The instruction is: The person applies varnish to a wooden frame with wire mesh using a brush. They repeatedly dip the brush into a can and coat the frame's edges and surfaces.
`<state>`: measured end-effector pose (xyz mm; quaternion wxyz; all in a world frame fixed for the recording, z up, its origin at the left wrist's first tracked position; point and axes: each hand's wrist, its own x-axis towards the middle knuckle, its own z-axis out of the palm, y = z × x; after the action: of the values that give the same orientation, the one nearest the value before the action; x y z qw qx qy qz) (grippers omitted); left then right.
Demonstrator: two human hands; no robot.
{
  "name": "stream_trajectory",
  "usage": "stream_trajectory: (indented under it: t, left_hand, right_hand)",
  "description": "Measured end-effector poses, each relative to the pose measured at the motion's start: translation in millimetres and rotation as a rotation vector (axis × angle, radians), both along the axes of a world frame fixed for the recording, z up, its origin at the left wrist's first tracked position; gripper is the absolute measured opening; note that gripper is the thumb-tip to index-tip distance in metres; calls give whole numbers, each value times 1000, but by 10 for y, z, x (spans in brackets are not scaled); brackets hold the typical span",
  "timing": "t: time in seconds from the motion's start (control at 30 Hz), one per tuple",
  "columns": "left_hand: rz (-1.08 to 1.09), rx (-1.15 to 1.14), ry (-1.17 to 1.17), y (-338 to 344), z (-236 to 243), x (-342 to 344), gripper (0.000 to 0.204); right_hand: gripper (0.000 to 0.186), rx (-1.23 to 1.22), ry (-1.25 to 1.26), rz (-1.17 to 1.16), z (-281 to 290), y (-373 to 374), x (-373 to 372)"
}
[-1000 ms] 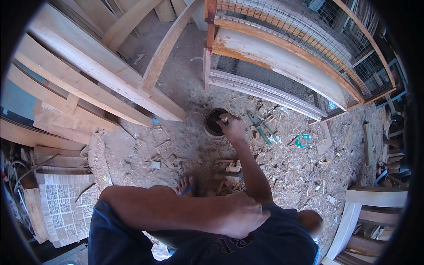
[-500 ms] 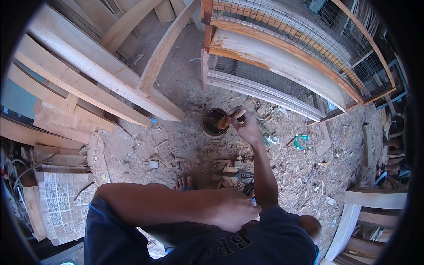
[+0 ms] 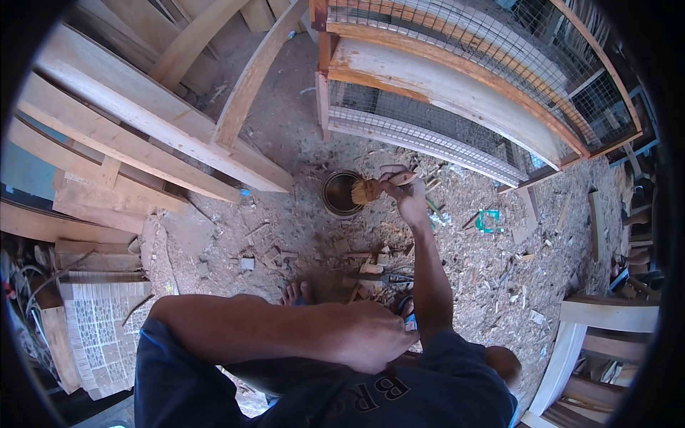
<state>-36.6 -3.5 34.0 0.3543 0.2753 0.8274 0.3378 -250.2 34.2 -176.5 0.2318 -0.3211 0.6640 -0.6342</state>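
Setting: outdoor carpentry yard, dirt ground (image 3: 285,143) covered in sawdust, wood chips and offcuts. Stacked timber planks (image 3: 135,135) lie along the left. A wooden frame with wire mesh (image 3: 457,78) stands at upper right. A teal scrap (image 3: 489,220) lies among the shavings to the right. A pale wooden chair frame (image 3: 599,335) sits at the lower right edge.

Right hand (image 3: 410,200): arm stretched forward, fingers closed around the handle of a paintbrush (image 3: 378,187). Brush lies roughly level, bristles pointing left, wet and brownish. Bristle tips are over the right rim of a small round tin (image 3: 341,192), which stands upright on the ground just in front of the mesh frame. Contents dark; cannot tell the level.

Left hand (image 3: 367,335): forearm crosses the lower view from the left, hand resting on the person's knee, fingers curled downward, holding nothing visible. A bare foot (image 3: 296,291) shows just above the forearm.
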Motion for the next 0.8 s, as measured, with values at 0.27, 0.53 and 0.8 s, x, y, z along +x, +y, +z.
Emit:
stream_trajectory:
  t: [0.27,0.53,0.8]
  left_hand:
    - [-1,34,32,29,-87,15,61]
    - [3,68,148,-1,-88,41,50]
    - [35,49,103,26,-82,31,44]
  right_hand:
    - [29,-13,-217,-107,-7,56,-31]
    - [29,-142,-347,-234,-149,65,-49]
    - [24,-263,-433,-341,-345,8,-37]
